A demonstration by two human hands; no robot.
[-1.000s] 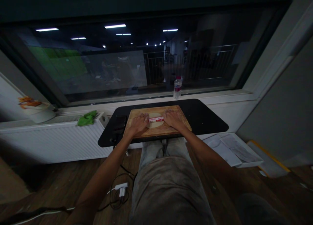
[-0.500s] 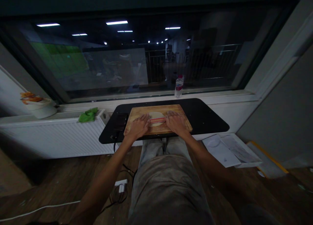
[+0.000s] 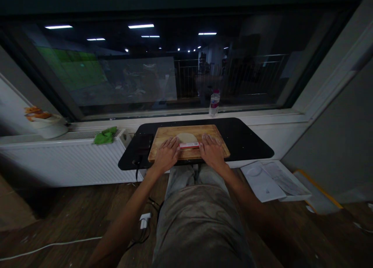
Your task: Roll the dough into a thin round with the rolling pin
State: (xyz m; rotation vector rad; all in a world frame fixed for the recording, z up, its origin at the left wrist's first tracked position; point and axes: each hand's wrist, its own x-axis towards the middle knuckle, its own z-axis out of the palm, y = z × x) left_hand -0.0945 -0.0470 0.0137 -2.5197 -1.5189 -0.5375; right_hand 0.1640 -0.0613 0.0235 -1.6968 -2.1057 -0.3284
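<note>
A rolling pin (image 3: 189, 145) with a white and red printed label lies crosswise over a flat, pale round of dough (image 3: 187, 137). Its ends are hidden beneath my hands. My left hand (image 3: 167, 154) rests on the left end, fingers stretched forward. On the right end lies my right hand (image 3: 212, 150), palm down, fingers also extended. Most of the dough shows beyond the pin; its near part is covered. Under everything is a wooden cutting board (image 3: 163, 134).
The board rests on a black tabletop (image 3: 247, 141) by the window. A water bottle (image 3: 214, 104) stands on the sill. Left are a radiator (image 3: 72, 159), a green cloth (image 3: 105, 135) and a white pot (image 3: 48, 127). An open white box (image 3: 275, 178) sits at lower right.
Both hands have moved slightly toward my body with the rolling pin, which has turned so that its printed white side shows. My fingers are straighter now.
</note>
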